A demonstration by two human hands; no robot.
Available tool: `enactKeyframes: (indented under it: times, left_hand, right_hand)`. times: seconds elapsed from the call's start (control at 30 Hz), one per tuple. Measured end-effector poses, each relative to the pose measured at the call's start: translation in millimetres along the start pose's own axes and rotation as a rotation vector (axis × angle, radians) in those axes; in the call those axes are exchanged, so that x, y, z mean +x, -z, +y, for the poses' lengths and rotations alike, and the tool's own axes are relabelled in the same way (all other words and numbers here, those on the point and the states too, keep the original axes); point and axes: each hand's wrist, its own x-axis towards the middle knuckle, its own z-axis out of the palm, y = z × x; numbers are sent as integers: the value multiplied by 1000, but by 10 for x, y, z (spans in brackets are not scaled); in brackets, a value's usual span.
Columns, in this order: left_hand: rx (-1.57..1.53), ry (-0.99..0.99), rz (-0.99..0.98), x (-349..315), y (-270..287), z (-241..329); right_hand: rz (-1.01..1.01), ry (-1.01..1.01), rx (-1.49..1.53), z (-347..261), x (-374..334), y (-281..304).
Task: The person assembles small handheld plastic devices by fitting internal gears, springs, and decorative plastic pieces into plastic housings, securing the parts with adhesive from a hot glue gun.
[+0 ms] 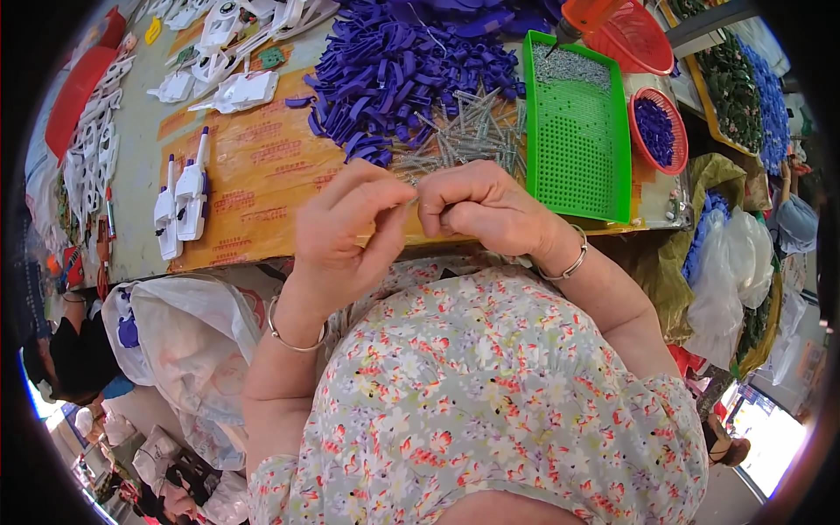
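My left hand and my right hand meet over the table's near edge. The left fingers pinch together, and the tiny thing at their tips is too small to name. My right hand is curled closed with its knuckles up, hiding whatever is inside. Just beyond them lies a pile of slender, silvery spring-like pieces. A large heap of purple plastic parts spreads behind that pile. To the right, a green perforated tray holds many tiny metal pieces at its far end.
White toy-like assemblies with purple trim lie at the left, and more white parts lie beyond. An orange-handled tool hangs over the tray's far end. Right of the tray stands a red basket of purple pieces. Plastic bags hang beside the table.
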Motion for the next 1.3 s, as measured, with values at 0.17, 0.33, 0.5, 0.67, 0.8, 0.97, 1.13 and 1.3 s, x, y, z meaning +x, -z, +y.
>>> enactKeyframes:
  times: [0.17,0.33,0.5,0.67,0.8,0.97,1.13,1.3]
  left_hand:
    - [168,-120,-82,3,-7,8]
    - [270,-220,-119,24,10,9]
    - [305,-221,-147,21,5,6]
    - [313,-195,-181,49,-15,-14]
    - [290,-229,-160,51,-59,-32]
    - [331,-85,69,74,8,-233]
    - [245,1,-7,80,148,-127]
    - [177,-138,-56,20,41,3]
  right_hand:
    - [2,27,-30,-17,10,-12]
    - [14,38,-104,-13,10,-23]
    - [17,6,-135,-23,13,-25]
    - [34,71,-209,44,34,-27]
    - [50,116,-196,42,32,-50]
    - [9,168,-220,-39,42,-57]
    - [6,61,-158,-43,15,-43]
    - [-6,-133,4,-47,9,-41]
